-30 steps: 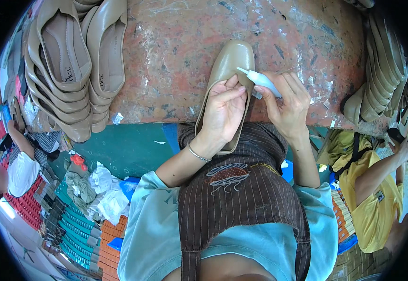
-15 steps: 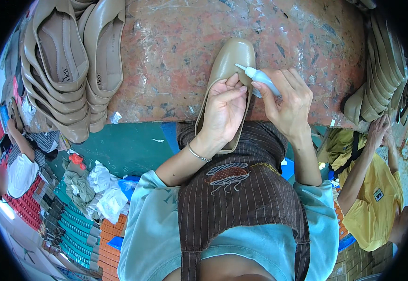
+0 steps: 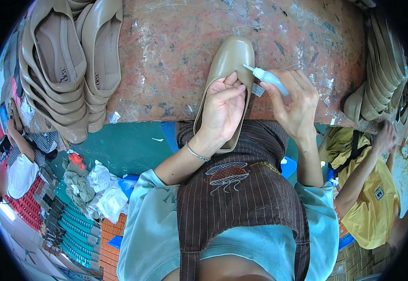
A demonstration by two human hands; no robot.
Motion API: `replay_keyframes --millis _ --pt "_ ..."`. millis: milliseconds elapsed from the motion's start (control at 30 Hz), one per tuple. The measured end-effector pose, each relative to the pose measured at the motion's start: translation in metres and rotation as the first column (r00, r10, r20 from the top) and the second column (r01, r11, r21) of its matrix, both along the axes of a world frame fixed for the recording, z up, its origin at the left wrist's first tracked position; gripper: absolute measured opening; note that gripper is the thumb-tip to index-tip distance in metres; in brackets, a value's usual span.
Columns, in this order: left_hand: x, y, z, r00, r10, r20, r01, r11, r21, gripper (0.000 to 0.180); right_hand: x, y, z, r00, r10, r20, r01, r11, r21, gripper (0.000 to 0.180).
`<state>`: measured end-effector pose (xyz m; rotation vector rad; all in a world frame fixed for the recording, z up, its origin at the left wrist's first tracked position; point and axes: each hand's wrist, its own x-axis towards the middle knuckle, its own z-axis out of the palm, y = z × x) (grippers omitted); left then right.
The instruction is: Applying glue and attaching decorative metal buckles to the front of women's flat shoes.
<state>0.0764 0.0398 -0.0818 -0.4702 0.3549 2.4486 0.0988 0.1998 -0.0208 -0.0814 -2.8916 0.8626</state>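
A beige slip-on shoe (image 3: 232, 53) lies over the table's near edge, toe pointing away from me and heel toward my lap. My left hand (image 3: 224, 108) is inside its opening, fingers gripping the upper near the front of the mouth. In my right hand (image 3: 295, 103) is a small whitish squeeze bottle (image 3: 271, 79) with a thin pointed nozzle, held between thumb and fingers. The nozzle tip is at the right side of the shoe's toe part; whether it touches the leather I cannot tell. The sole is hidden.
Stacked beige shoes (image 3: 58, 70) stand on the left of the worn reddish table (image 3: 166, 61); another row of shoes (image 3: 382, 75) stands at the right. A person in yellow (image 3: 371, 206) works at the right, another in white (image 3: 23, 175) at the far left. White crumpled bags (image 3: 110, 192) lie lower left.
My right hand and the bottle have shifted slightly right, carrying the nozzle from the middle of the toe part to its right side. The shoe has barely moved.
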Motion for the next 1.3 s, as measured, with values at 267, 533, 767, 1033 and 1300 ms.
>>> replay_keyframes --millis 267,533,767,1033,1300 --pt "-0.005 0.005 0.012 0.993 0.022 0.112 -0.009 0.994 -0.112 0.019 -0.033 0.025 -0.036 0.953 -0.289 -0.090 0.204 0.834 -0.513 0.020" --pt "0.004 0.002 -0.002 0.991 0.064 0.120 -0.070 0.996 0.046 0.021 -0.114 0.017 -0.068 0.963 0.146 -0.228 -0.190 0.964 -0.186 0.026" --pt "0.006 0.001 0.001 0.980 0.077 0.184 -0.069 0.996 -0.051 0.020 -0.156 0.030 -0.053 0.971 0.097 -0.220 -0.141 0.971 -0.194 0.047" --pt "0.005 0.004 -0.003 0.980 0.051 0.194 -0.021 0.988 -0.154 0.019 -0.262 -0.008 -0.017 0.907 0.363 -0.212 -0.331 0.928 0.172 0.020" --pt "-0.001 0.004 0.009 0.975 0.077 0.208 -0.052 0.991 -0.120 0.019 -0.132 0.068 -0.034 0.961 -0.273 0.036 0.251 0.814 -0.524 0.037"
